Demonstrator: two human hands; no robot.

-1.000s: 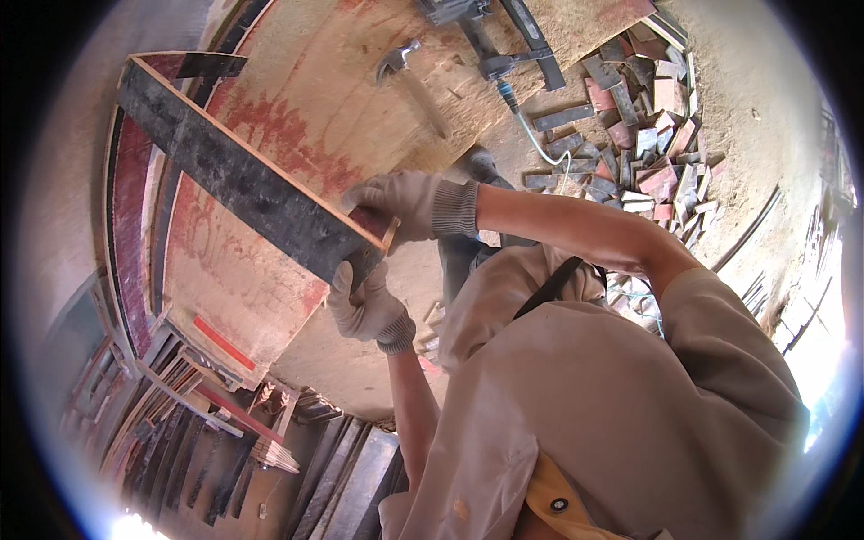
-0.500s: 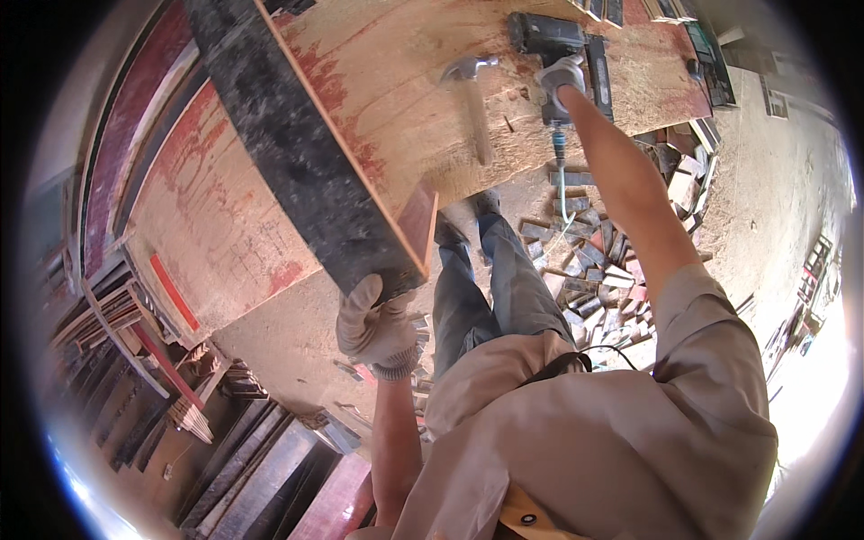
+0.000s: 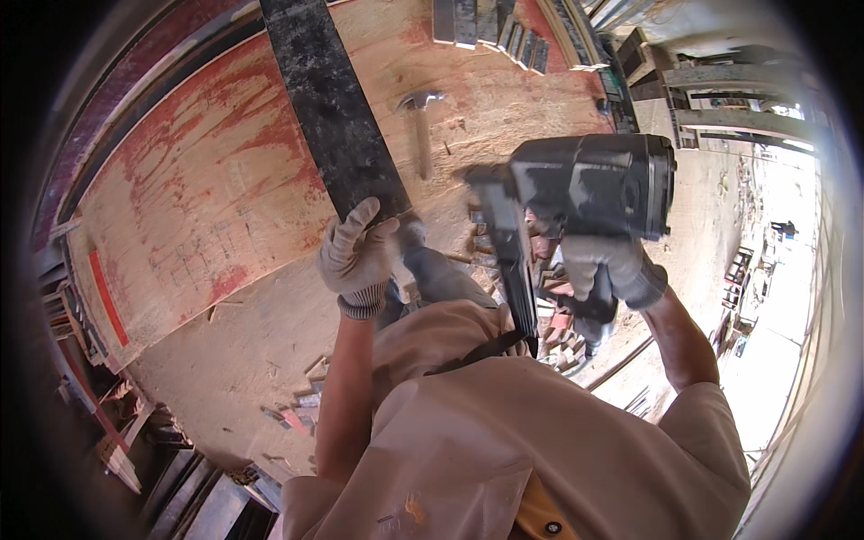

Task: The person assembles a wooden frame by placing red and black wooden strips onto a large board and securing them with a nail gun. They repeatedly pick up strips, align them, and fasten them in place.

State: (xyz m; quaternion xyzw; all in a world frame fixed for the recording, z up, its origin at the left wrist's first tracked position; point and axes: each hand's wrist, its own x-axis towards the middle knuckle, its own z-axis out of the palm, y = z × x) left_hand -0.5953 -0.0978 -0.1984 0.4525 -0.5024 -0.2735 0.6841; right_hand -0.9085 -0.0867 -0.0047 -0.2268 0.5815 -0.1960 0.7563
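My left hand (image 3: pixel 356 254), in a pale knit glove, grips the near end of a long black-faced board (image 3: pixel 335 112) that reaches away across the bench. In my gloved right hand (image 3: pixel 614 266) is a large black pneumatic nail gun (image 3: pixel 589 184), held up off the bench by its handle. Its long magazine slants down toward my waist, and its nose, blurred by motion, points left toward the board end. The two do not touch. Right of the board lies a claw hammer (image 3: pixel 420 135) with a wooden handle.
The red-stained wooden bench (image 3: pixel 207 193) carries several short dark wood strips (image 3: pixel 522 45) at its far side. Small offcuts (image 3: pixel 562 346) are heaped on the floor below the gun. Stacked boards (image 3: pixel 193 495) stand at lower left.
My right hand has lifted the nail gun off the bench and brought it nearer to me. The board, still in my left hand, now shows its black face more squarely.
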